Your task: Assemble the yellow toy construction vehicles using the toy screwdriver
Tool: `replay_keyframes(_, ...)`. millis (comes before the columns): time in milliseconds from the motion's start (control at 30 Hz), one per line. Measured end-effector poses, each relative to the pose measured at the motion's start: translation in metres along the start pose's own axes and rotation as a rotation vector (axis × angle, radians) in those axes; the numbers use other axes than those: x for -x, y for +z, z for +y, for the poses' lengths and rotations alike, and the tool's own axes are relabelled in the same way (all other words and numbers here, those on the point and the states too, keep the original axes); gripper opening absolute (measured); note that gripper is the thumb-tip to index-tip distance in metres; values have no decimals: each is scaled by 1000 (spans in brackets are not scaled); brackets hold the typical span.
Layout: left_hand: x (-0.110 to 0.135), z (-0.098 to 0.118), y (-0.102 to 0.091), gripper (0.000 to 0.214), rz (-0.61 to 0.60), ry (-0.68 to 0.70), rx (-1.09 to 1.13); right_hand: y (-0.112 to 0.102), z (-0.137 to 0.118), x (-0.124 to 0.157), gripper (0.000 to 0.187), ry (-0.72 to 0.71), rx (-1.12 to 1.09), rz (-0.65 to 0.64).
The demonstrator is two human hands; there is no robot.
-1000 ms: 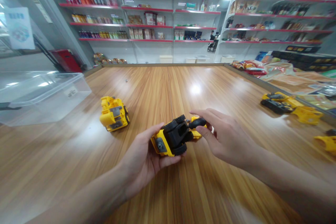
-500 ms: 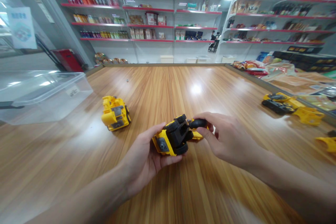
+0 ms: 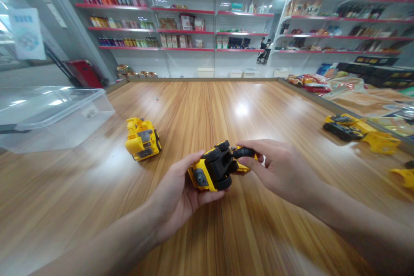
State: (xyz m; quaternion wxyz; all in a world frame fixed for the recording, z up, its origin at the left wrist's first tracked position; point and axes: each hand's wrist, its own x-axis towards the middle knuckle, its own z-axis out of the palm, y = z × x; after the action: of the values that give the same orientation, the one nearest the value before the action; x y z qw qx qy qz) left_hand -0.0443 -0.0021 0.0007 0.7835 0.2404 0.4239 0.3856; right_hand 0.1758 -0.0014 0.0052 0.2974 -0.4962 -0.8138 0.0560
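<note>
My left hand (image 3: pixel 177 196) cradles a yellow toy truck (image 3: pixel 213 171) turned on its side, its black underside and wheels facing up. The thumb lies over the truck's top and the fingers curl beneath it. My right hand (image 3: pixel 280 171) pinches a black wheel (image 3: pixel 243 152) at the truck's far end between thumb and forefinger. Both hands hover just above the wooden table (image 3: pixel 207 108).
A second yellow toy vehicle (image 3: pixel 142 139) stands on the table to the left. A clear plastic bin (image 3: pixel 48 116) sits at the far left. Yellow and black toy parts (image 3: pixel 355 131) lie along the right edge, with another yellow piece (image 3: pixel 404 177). Store shelves (image 3: pixel 194 21) line the back.
My right hand has closed its pinch on the black wheel and drawn a little nearer to the truck. The truck stays in my left hand almost unmoved.
</note>
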Motion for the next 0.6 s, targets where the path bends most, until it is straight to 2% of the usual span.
replay_keyframes(67, -1, 0, 0, 38, 1, 3, 3, 0, 0, 1, 31, -24, 3, -5)
replay_keyframes(167, -2, 0, -1, 38, -6, 4, 13, 0, -1, 1, 21, -17, 49, -32)
replay_keyframes(233, -2, 1, -2, 39, -4, 4, 17, 0, -2, 0, 22, 4, 65, -16)
replay_keyframes(367, -1, 1, -2, 39, -6, 6, 7, 1, -2, 0, 35, 6, -22, 26)
replay_keyframes(500, 0, 0, -3, 40, -13, 1, -3, 1, -1, 0, 17, 0, -44, -3)
replay_keyframes(600, -1, 0, -3, 42, -14, 5, -7, -1, -2, 1, 23, 23, -25, 14)
